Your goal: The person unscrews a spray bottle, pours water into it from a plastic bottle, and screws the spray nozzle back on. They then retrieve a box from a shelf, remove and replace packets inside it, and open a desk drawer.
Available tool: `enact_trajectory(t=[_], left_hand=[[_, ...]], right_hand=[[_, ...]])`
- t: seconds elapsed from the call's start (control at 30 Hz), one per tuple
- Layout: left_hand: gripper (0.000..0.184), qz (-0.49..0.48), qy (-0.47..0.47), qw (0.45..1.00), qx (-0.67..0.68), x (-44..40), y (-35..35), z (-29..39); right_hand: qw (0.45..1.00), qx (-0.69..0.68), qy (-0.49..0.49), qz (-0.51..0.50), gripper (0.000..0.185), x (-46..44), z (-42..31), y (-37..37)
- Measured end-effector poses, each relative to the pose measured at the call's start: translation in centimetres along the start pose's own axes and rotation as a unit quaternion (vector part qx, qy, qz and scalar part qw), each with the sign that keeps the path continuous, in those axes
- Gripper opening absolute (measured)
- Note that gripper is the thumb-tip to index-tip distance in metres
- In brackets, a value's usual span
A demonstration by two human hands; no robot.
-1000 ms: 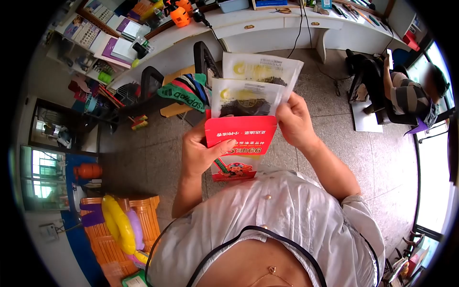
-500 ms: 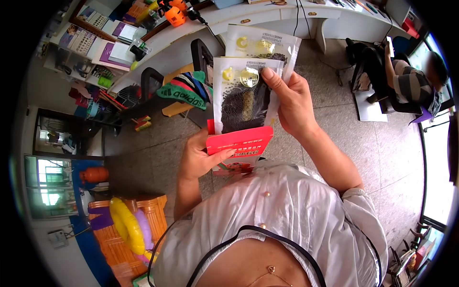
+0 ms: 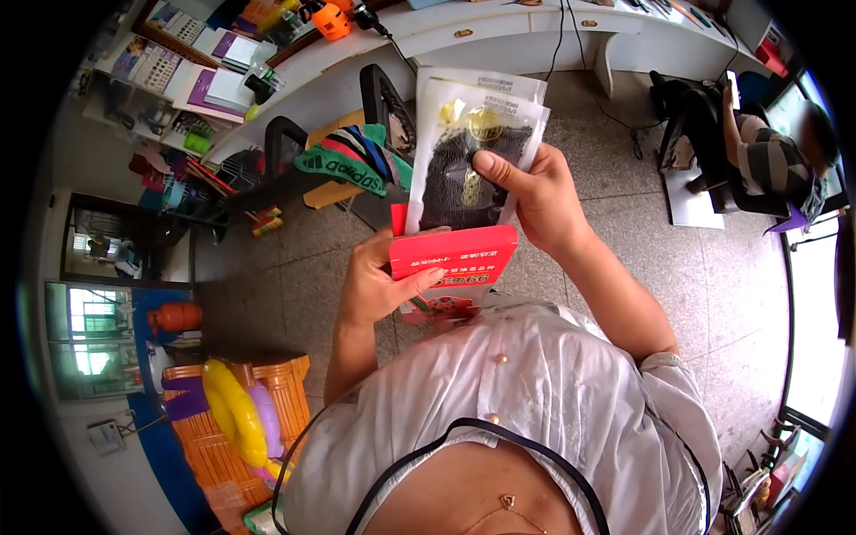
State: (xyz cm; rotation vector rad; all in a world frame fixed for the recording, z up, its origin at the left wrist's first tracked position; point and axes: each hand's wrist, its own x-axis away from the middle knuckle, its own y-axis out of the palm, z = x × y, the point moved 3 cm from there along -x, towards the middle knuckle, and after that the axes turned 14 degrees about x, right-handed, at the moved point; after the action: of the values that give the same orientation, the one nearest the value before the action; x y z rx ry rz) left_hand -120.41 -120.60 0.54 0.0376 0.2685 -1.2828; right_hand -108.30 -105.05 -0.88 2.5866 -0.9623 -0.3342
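Note:
My right hand (image 3: 546,198) pinches a small stack of clear plastic seed packets (image 3: 455,187), thumb across the front one. Tiny dark seeds fill the front packet, which carries yellow and gold printing; the others show only at the top edge behind it. Below, my left hand (image 3: 367,283) grips a red cardboard packet (image 3: 464,254) with printed characters and a picture low on its front. The lower ends of the seed packets meet the top of the red packet, and its flap stands up behind them. Whether they are inside it is hard to see.
Ahead, a green striped towel (image 3: 343,160) hangs over a chair (image 3: 379,98) beside a long white desk (image 3: 508,36). A seated person (image 3: 771,152) is at the right. At lower left, a yellow inflatable ring (image 3: 234,406) lies on a wooden bench (image 3: 290,379).
My right hand has brought the fanned-out seed packets together into a closer stack. The front packet has shifted slightly right and down toward the red packet, which my left hand still holds.

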Motion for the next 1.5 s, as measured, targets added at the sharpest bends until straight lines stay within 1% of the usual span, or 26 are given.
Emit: enact_trajectory(t=[0.03,0.13,0.2,0.27,0.3,0.4,0.43,0.5,0.6,0.67,0.77,0.83,0.9,1.03,1.1,1.23,1.3,1.33,1.37,1.4,1.43,1.5], left_hand=[[0.024,-0.001,0.000,1.000,0.001,0.0,-0.2,-0.1],[0.027,-0.028,-0.007,1.000,-0.002,0.1,-0.7,-0.5],[0.029,-0.050,0.016,0.997,0.050,0.1,-0.6,-0.5],[0.028,-0.063,0.014,0.997,0.049,0.2,-0.8,-1.1],[0.027,-0.075,0.013,0.996,0.048,0.2,-0.8,-1.3],[0.025,-0.063,-0.007,0.998,0.014,0.2,-0.7,-1.2],[0.025,-0.062,-0.006,0.998,0.014,0.1,-0.7,-1.2],[0.025,-0.065,-0.028,0.997,0.037,0.1,-0.7,-1.4],[0.027,-0.073,-0.011,0.997,0.010,0.1,-1.0,-1.9],[0.027,-0.070,-0.009,0.997,0.028,0.0,-0.9,-2.0],[0.027,-0.066,-0.008,0.996,0.051,-0.2,-0.6,-1.9],[0.027,-0.063,-0.009,0.996,0.059,-0.4,-0.5,-1.8],[0.026,-0.067,0.007,0.995,0.076,-0.8,-0.4,-1.6],[0.023,-0.046,0.030,0.993,0.101,-1.3,0.0,-2.1],[0.021,-0.004,0.058,0.983,0.177,-1.7,-0.1,-2.7],[0.018,0.006,0.092,0.983,0.157,-2.4,0.3,-3.3],[0.018,0.024,0.012,0.956,0.292,-2.8,0.6,-4.4],[0.018,0.024,0.014,0.956,0.294,-3.0,0.7,-4.3],[0.018,0.027,-0.017,0.952,0.305,-3.3,0.8,-4.5],[0.019,0.030,-0.048,0.947,0.317,-3.4,0.8,-4.7],[0.019,0.031,-0.045,0.946,0.320,-3.5,0.7,-4.9],[0.021,0.034,-0.074,0.933,0.349,-3.6,0.6,-5.9]], right_hand=[[0.999,-0.034,0.001,0.009,0.027,0.0,-0.2,0.1],[0.998,-0.060,-0.004,0.025,0.026,-0.2,-0.2,-0.2],[0.997,-0.064,-0.013,0.029,0.025,-0.2,-0.4,-0.3],[0.997,-0.043,-0.040,0.047,0.022,-0.2,-0.9,-0.5],[0.997,-0.050,-0.037,0.048,0.024,-0.2,-0.8,-0.5],[0.996,-0.041,-0.055,0.059,0.024,-0.2,-0.9,-0.4],[0.996,-0.040,-0.056,0.057,0.024,-0.2,-1.0,-0.3],[0.993,0.006,-0.095,0.066,0.024,0.0,-1.5,-0.4],[0.991,0.022,-0.116,0.070,0.023,0.1,-2.0,-0.5],[0.992,0.019,-0.103,0.064,0.024,-0.5,-1.9,-0.8],[0.996,-0.035,-0.069,0.046,0.028,-1.2,-2.0,-0.9],[0.997,-0.037,-0.057,0.044,0.027,-1.8,-1.8,-1.2],[0.998,-0.040,-0.040,0.042,0.026,-2.4,-1.7,-1.3],[0.997,-0.036,-0.053,0.035,0.024,-3.1,-2.2,-1.2],[0.997,-0.032,-0.060,0.029,0.024,-3.2,-2.9,-1.0],[0.995,-0.022,-0.102,0.011,0.024,-3.9,-4.3,-0.1],[0.993,-0.013,-0.114,0.009,0.024,-4.1,-4.6,0.0],[0.991,0.021,-0.134,0.012,0.024,-4.1,-4.9,0.0],[0.986,0.056,-0.154,0.015,0.024,-4.1,-5.1,0.0],[0.986,0.059,-0.155,0.013,0.024,-4.0,-5.3,0.1],[0.986,0.054,-0.159,-0.010,0.023,-3.8,-5.5,0.3],[0.982,0.039,-0.175,-0.054,0.022,-3.6,-5.8,0.7]])
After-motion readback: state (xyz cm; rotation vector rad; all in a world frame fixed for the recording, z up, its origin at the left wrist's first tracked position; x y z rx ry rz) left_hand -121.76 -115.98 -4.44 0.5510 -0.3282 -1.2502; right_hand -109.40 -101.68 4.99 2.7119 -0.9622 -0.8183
